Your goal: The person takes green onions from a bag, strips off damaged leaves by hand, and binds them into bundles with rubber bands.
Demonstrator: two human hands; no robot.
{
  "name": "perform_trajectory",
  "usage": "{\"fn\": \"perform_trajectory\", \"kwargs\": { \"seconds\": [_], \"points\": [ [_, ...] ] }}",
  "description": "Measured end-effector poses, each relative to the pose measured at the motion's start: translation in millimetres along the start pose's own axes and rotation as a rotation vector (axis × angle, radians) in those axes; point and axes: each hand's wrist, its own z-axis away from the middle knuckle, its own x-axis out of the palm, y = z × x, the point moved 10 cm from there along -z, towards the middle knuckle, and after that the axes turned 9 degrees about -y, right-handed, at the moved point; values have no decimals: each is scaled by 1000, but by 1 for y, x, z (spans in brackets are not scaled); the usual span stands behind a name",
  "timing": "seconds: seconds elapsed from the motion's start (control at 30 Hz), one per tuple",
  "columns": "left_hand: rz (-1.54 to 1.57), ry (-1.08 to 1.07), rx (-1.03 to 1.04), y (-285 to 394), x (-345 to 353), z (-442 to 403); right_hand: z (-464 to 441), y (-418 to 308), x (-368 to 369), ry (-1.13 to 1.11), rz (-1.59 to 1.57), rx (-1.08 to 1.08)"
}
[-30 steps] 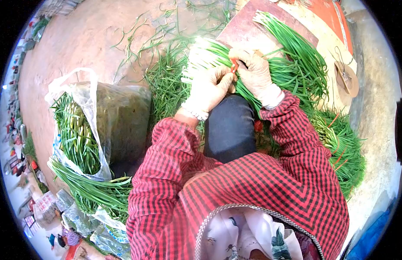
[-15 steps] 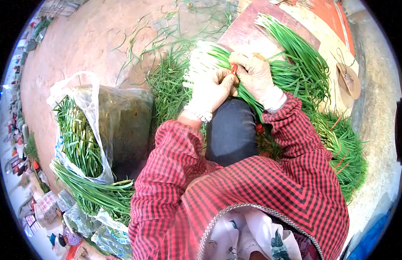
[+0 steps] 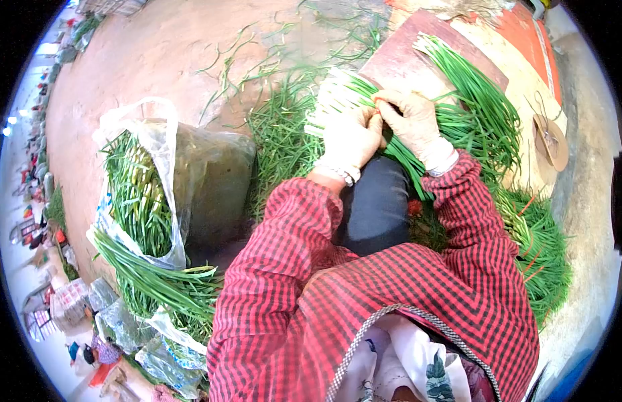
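A bunch of garlic chives (image 3: 339, 99) lies across my dark-trousered knee, its pale stem ends pointing up and left, its green leaves running down to the right. My left hand (image 3: 354, 142) is closed around the near side of the bunch. On its far side, my right hand (image 3: 416, 126) pinches a thin red tie (image 3: 377, 101) between thumb and fingers. Both hands look thinly gloved. Part of the tie is hidden behind the fingers. More loose chives (image 3: 475, 87) lie just right of my right hand, over a reddish board (image 3: 403, 55).
At left, a white plastic bag (image 3: 179, 221) holds more chives beside a dark block-like shape wrapped in clear plastic (image 3: 214, 181). Scattered trimmings (image 3: 281, 134) cover the floor beyond my knee. Tied bunches (image 3: 542, 261) are stacked at right, near a brown disc with string (image 3: 551, 143).
The view has shifted, so the scene sits slightly further right. My right fingers have moved up along the bunch with the red tie, and my left hand stays around the stems.
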Motion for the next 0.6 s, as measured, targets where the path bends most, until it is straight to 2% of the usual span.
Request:
{"fn": "perform_trajectory", "kwargs": {
  "seconds": [0.03,0.07,0.1,0.13,0.17,0.23,0.3,0.33,0.37,0.43,0.5,0.57,0.6],
  "points": [
    [8,-13,8,0,0,-1,1,4,-1,42,-41,24],
    [6,-8,7,-2,-2,3,4,23,3,34,-296,165],
    [68,30,76,10,-9,12,5,27,5,36,-295,161],
    [129,68,150,20,-16,19,8,44,6,99,-513,205],
    [203,210,219,17,-31,26,11,59,6,166,-731,249],
    [-223,528,602,70,-69,54,10,46,3,98,-620,208],
    [-459,538,674,106,-82,53,17,2,-8,165,-513,142],
    [-665,553,684,114,-81,47,16,-39,-24,220,-256,-84],
    [-667,559,680,112,-88,42,16,-64,-35,244,-300,-140],
    [-780,386,580,101,-86,22,12,-104,-72,304,-374,-238],
    [-602,434,669,120,-111,36,11,-118,-97,403,-424,-388],
    [-436,579,751,130,-132,51,7,-134,-115,409,-426,-400],
    [-453,622,760,136,-134,59,5,-150,-119,368,-284,-532]
  ]
}}
